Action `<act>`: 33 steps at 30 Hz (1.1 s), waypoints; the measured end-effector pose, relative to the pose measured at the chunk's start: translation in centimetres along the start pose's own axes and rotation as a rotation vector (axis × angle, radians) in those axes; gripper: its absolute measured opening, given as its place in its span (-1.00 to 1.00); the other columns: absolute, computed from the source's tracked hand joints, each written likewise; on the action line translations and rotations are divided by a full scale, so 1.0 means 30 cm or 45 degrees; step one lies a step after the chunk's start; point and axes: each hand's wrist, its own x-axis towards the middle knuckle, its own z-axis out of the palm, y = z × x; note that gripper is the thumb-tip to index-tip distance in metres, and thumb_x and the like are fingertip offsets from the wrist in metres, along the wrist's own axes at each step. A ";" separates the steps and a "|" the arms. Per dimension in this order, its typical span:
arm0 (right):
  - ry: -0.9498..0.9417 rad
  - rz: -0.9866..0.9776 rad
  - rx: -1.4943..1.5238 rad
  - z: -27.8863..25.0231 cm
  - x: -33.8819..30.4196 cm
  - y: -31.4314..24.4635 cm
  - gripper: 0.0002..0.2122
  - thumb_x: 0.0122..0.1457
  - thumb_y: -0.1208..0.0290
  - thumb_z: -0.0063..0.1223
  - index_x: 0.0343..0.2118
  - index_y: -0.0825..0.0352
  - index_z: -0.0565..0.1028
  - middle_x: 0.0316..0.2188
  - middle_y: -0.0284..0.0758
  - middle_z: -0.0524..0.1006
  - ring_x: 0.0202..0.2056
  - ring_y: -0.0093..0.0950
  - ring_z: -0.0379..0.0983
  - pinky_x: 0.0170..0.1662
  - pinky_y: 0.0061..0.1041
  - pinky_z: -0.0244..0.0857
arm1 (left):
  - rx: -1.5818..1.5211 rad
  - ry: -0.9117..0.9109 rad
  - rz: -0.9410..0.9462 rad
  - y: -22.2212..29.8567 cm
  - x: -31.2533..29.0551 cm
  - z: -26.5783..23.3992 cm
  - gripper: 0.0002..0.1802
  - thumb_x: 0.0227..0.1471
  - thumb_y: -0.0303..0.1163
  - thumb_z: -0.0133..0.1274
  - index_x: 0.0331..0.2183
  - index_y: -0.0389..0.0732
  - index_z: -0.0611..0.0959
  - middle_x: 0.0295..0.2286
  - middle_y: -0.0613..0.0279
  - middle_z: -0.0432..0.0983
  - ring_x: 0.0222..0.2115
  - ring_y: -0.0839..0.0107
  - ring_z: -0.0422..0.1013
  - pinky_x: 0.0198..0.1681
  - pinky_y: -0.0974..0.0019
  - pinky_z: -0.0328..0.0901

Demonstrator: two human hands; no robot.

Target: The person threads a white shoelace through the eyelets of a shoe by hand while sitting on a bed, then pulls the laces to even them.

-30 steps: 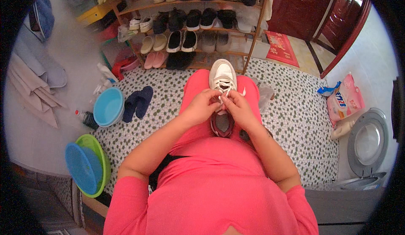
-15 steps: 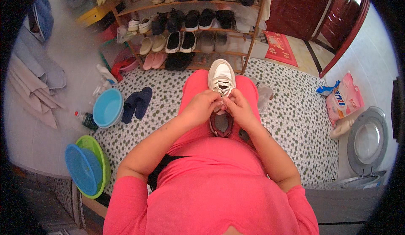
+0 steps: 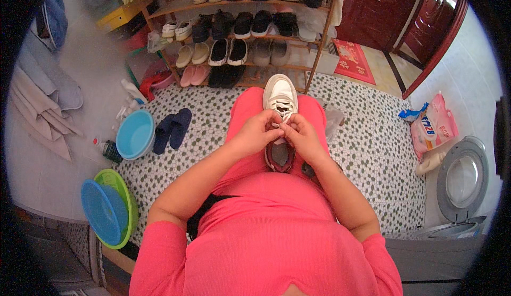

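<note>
A white sneaker [image 3: 280, 91] with a dark red lining lies on my lap, its toe pointing away from me. White laces [image 3: 282, 106] cross its tongue, and both my hands meet over the upper eyelets. My left hand [image 3: 259, 131] pinches the shoelace between thumb and forefinger on the left side. Close against it, my right hand [image 3: 303, 136] pinches the lace from the right. The fingertips hide where the lace ends run. Behind the hands, the shoe's opening [image 3: 280, 155] faces me.
Ahead stands a shoe rack [image 3: 239, 40] with several pairs. On the left are dark blue slippers [image 3: 173, 129], a light blue basin [image 3: 136, 135], and blue and green basins [image 3: 109, 211]. A pink detergent bag [image 3: 435, 123] and a grey round lid [image 3: 463, 179] are on the right.
The left fingers have shifted slightly at the lace, with the thumb and forefinger now further apart from the other hand's grip. The sneaker stays in place.
</note>
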 end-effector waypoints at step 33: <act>-0.231 -0.014 -0.914 -0.039 -0.070 -0.083 -0.81 -0.02 0.33 0.03 -0.37 0.32 0.44 -0.44 -0.17 0.46 -0.38 -0.25 0.42 -0.34 -0.36 0.28 | 0.251 0.026 0.055 0.030 -0.045 0.008 -0.86 -0.14 -0.46 0.14 -0.46 -0.26 0.52 -0.59 0.25 0.47 -0.55 0.53 0.37 -0.47 0.41 0.28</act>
